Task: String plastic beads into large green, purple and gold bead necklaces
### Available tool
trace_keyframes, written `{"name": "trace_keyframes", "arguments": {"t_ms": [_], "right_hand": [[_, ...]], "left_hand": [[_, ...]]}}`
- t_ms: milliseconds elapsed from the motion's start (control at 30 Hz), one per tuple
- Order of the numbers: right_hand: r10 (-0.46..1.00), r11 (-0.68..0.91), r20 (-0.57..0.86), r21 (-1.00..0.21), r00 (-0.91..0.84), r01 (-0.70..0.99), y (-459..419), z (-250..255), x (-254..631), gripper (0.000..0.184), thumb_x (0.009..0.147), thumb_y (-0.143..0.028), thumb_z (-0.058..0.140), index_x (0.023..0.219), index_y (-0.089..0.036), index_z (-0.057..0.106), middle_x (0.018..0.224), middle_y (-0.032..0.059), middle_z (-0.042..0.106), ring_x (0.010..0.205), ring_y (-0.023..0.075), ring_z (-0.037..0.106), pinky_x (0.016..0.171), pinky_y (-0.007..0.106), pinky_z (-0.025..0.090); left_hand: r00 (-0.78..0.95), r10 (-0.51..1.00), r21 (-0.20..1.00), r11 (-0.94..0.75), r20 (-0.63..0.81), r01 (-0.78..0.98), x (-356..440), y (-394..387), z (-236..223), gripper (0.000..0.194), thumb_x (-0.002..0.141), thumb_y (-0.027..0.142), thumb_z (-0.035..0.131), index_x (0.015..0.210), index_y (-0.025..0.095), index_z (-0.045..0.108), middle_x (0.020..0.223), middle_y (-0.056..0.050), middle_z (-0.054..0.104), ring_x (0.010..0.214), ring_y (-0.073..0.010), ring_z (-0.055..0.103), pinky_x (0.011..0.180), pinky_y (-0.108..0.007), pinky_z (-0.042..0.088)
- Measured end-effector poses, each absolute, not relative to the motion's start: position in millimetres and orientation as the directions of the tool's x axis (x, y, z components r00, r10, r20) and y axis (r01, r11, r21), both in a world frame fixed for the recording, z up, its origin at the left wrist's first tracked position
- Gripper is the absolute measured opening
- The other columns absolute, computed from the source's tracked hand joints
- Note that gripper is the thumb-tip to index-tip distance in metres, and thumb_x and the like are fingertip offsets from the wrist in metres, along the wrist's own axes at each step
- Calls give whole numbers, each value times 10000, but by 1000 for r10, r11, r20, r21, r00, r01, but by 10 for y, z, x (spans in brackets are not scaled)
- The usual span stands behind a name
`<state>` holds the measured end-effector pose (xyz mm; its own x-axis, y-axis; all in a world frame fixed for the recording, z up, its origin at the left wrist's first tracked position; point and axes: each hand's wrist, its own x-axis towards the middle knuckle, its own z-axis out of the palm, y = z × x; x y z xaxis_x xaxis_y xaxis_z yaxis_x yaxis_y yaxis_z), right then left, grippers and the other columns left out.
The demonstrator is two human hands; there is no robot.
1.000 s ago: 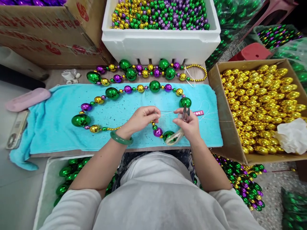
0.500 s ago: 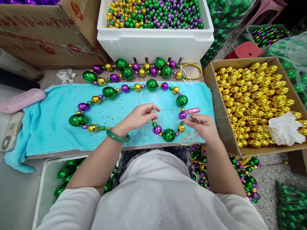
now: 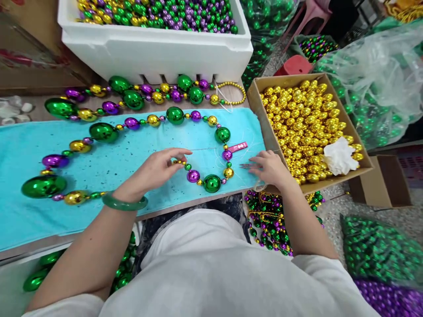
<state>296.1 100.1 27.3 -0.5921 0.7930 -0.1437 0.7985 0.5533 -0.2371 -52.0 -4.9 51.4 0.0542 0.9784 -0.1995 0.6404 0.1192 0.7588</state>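
Observation:
A necklace of green, purple and gold beads (image 3: 212,183) lies in a long loop on the blue towel (image 3: 158,145). My left hand (image 3: 158,169) pinches the strand by its small gold beads, and a thin thread (image 3: 206,149) runs right from near its fingertips. To the right of the loop, my right hand (image 3: 271,169) rests low over the towel, fingers closed about small metal snips (image 3: 245,166) whose points stick out leftward. A pink label (image 3: 238,147) lies beside a purple bead, among loose curls of clear thread.
Behind the towel lies another bead necklace (image 3: 134,100), against a white foam box (image 3: 155,53) of small beads. A cardboard box (image 3: 257,94) of gold beads stands at the right, with white crumpled tissue (image 3: 340,156) on top. Bead strands (image 3: 269,224) hang below the table edge.
The view has swung right, so the table appears further left. My right hand has drawn away from the necklace, rightward, with the snips. My left hand stays at the strand.

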Motion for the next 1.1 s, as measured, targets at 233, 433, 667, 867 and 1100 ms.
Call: {"name": "trace_keyframes", "arguments": {"t_ms": [233,433,667,867,1100], "right_hand": [[661,747,-35,-68,-750,661,1326,109,2487,319,964,-226,400,1080,-152,687,1048,126,651,989,273,478,828,385,327],[610,792,-55,12,-790,611,1434,-33,2354,262,917,-157,419,1040,-121,648,1019,154,626,961,281,490,821,394,325],[807,443,145,-790,-572,424,1498,100,2446,211,934,-352,489,965,-162,576,874,66,619,775,169,550,723,310,431],[721,-41,5,-998,-693,-50,1187,238,1949,335,884,-500,592,1036,-203,572,762,-2,593,622,113,531,579,256,425],[596,-194,-113,-981,-795,-7,991,169,1270,585,870,-677,477,772,-140,686,634,22,559,590,106,481,550,252,378]], "left_hand": [[-3,984,855,154,-176,495,-514,-142,451,427,845,422,594,1227,235,636,1093,-82,718,1024,-261,660,900,-393,528],[-113,975,947,215,-192,238,-520,-163,427,390,775,394,714,1120,214,682,957,-71,729,900,-224,677,834,-362,561],[-218,961,981,148,-172,-122,-584,-113,330,386,677,308,810,1042,221,719,882,-48,718,801,-175,672,713,-285,557],[-212,961,960,120,-175,-252,-537,-11,331,345,654,254,815,984,205,726,849,-42,721,760,-157,670,701,-276,550],[-238,959,962,94,-157,-258,-552,11,366,285,679,233,791,944,183,700,889,-36,711,812,-152,671,763,-283,546]]}}
